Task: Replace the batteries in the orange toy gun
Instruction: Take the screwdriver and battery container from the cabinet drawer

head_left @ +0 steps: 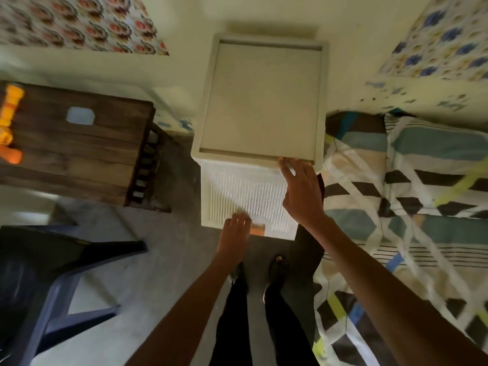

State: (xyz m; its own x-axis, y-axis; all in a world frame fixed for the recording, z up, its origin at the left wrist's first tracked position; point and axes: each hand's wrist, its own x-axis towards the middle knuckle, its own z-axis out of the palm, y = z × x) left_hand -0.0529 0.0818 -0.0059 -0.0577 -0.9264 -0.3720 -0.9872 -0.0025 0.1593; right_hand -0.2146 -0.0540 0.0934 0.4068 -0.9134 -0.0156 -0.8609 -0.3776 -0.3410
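The orange and yellow toy gun [9,122] lies at the far left on a dark wooden table [79,154], partly cut off by the frame edge. I stand in front of a white plastic drawer cabinet [264,101]. My right hand [301,191] rests with spread fingers on the front edge of the cabinet's top. My left hand [236,233] is lower, with its fingers curled at the front of a ribbed white drawer [245,196], next to an orange patch [257,229] on that drawer front. No batteries are in sight.
A small white piece [80,116] lies on the wooden table. A dark plastic chair [52,281] stands at the lower left. A bed with a patterned cover [409,220] fills the right side. My legs and feet [258,286] are on the grey floor.
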